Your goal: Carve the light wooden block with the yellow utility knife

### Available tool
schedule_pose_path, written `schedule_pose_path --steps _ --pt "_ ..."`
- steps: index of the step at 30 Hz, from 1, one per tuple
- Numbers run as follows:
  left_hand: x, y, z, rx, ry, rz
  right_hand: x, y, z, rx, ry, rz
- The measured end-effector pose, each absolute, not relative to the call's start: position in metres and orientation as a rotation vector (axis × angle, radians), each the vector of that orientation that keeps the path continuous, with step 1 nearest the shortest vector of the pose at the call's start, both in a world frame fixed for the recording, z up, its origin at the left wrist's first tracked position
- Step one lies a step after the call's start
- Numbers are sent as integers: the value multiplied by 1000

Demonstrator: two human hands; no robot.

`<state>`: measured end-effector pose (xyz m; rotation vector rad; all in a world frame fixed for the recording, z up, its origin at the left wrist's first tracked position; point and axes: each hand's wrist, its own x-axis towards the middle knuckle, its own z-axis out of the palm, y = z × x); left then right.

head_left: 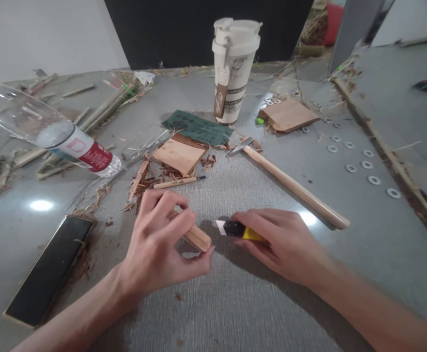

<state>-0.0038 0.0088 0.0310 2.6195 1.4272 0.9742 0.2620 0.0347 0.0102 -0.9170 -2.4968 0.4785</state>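
In my left hand [162, 239] I grip a short light-brown piece of wood [197, 238] with a rounded end, its far part hidden behind my fingers. My right hand [275, 239] is closed around a yellow and black utility knife [248, 231]. The knife's short blade [221, 227] is out and points toward the wood, a small gap apart from it. Beyond my hands lie a thin wooden stick with a dark tip [180, 182], a flat wood block [180, 154] and a small hammer [294, 184] with a wooden handle.
A green sheet [197, 128] lies behind the block, near a lidded white cup [235, 68]. Another wood piece [288, 115] and several metal washers [373, 180] are at the right, beside a long strip [393, 159]. At the left are a tilted plastic bottle [57, 137], a phone [50, 269] and wood shavings [136, 188].
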Motion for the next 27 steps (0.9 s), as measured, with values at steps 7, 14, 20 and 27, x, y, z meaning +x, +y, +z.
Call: schedule_pose_path --steps 7,14,20,27 --pt "-1 10 24 2611 1439 940 257 30 15 -772 -2555 427" --pt "-4 17 16 2644 1418 867 255 29 14 -742 -2560 391" --pt "-4 16 9 2646 1446 959 253 29 14 -736 -2609 366" --pt "0 16 13 2637 1489 931 249 26 17 -736 -2595 448"
